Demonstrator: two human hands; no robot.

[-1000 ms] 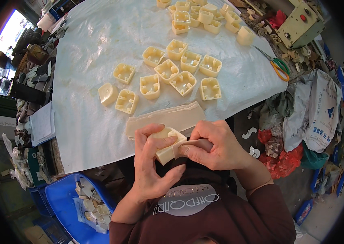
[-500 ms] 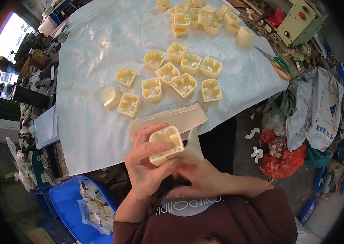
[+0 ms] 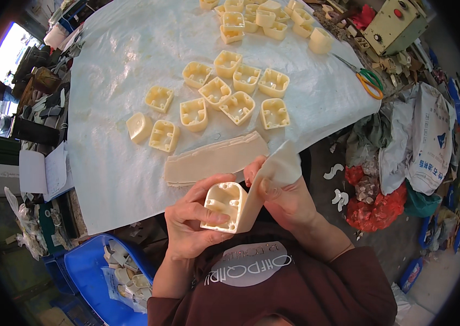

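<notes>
The left hand (image 3: 189, 225) cups a cream shell (image 3: 223, 206), hollow side up, steadying it while the right hand (image 3: 284, 198) pinches a strip (image 3: 271, 176) against its side.

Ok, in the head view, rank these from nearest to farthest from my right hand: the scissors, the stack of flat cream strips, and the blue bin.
From the right hand:
1. Stack of flat cream strips, just beyond it on the white sheet.
2. Blue bin, lower left, below the table.
3. Scissors, far upper right at the sheet's edge.
</notes>
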